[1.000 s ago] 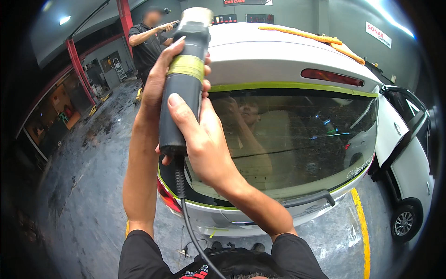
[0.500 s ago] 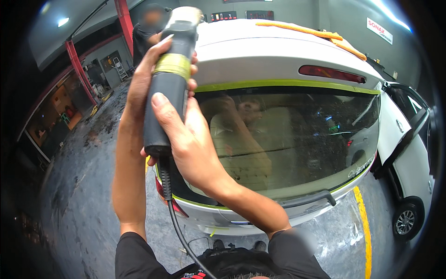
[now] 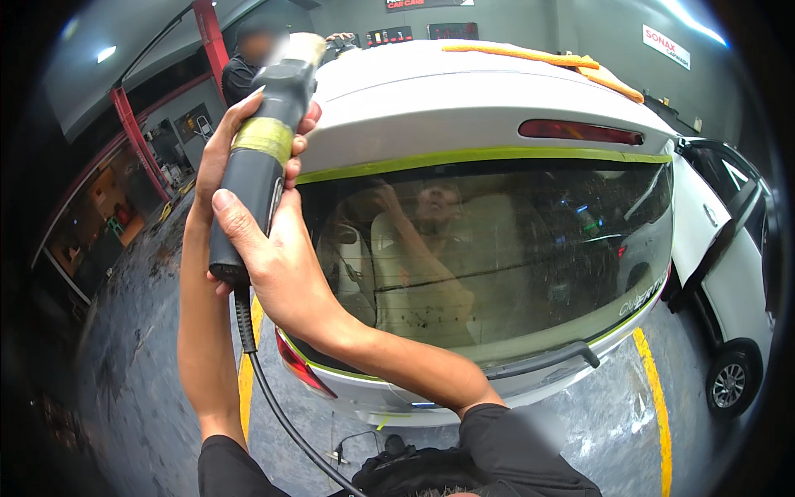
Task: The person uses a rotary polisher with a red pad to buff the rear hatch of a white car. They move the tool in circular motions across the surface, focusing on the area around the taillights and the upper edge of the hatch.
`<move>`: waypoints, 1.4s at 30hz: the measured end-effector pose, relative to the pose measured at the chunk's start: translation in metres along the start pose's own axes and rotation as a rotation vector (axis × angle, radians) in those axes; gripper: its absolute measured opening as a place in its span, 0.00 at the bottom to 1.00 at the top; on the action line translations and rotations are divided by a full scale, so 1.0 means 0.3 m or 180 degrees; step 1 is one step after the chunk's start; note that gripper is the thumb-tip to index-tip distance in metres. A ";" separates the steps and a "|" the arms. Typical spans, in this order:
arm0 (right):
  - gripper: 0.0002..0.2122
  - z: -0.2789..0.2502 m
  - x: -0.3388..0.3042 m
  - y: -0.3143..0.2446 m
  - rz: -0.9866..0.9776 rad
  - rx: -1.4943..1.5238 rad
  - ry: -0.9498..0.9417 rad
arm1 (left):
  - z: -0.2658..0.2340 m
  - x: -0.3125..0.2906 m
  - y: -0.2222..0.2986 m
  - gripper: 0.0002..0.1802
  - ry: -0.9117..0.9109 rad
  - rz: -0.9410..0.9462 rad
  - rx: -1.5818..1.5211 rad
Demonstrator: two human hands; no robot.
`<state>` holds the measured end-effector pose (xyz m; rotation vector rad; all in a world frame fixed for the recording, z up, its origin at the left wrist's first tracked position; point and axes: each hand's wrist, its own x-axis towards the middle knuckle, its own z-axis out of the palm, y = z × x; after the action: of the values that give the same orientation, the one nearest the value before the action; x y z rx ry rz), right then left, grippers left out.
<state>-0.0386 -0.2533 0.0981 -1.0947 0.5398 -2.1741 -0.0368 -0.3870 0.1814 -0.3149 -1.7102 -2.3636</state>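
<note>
A black corded polisher [image 3: 248, 178] with a yellow-green band around its body is held up and tilted at the upper left of a car's rear window [image 3: 497, 248]. My left hand [image 3: 222, 141] grips its upper part, fingers curled round to the far side. Lower down, my right hand [image 3: 286, 257] is closed on the body, thumb lying along it. The tool's pale head is blurred and lies over the left edge of the white car's rear; whether it touches cannot be made out. Yellow-green masking tape [image 3: 480, 154] borders the glass. The black cord [image 3: 277, 410] hangs down toward me.
An orange cloth [image 3: 530, 56] lies along the white roof. A rear wiper [image 3: 546, 358] rests at the window's bottom. Another person [image 3: 240, 79] stands beyond the car's left side. To the right is a white vehicle side [image 3: 725, 290]. Yellow lines [image 3: 654, 398] mark the floor.
Both hands and the polisher have shifted left in the picture, and the tool leans more to the right at its top. More of the window's left side and the other person shows.
</note>
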 end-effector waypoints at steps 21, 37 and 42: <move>0.36 -0.035 -0.037 -0.088 -0.0728 -0.0226 0.0215 | 0.133 0.166 -0.042 0.38 -0.0399 0.0119 0.0259; 0.39 0.080 0.027 0.149 -0.0342 -0.0609 0.0102 | -0.127 -0.039 0.028 0.37 -0.0323 0.0266 -0.0256; 0.39 0.090 0.038 0.180 -0.0099 -0.0453 0.0008 | -0.168 -0.097 0.040 0.40 -0.0164 0.0192 -0.0086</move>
<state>-0.0023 -0.3017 0.0872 -1.1825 0.6919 -2.1916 -0.0081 -0.4374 0.1686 -0.4294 -1.6679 -2.3567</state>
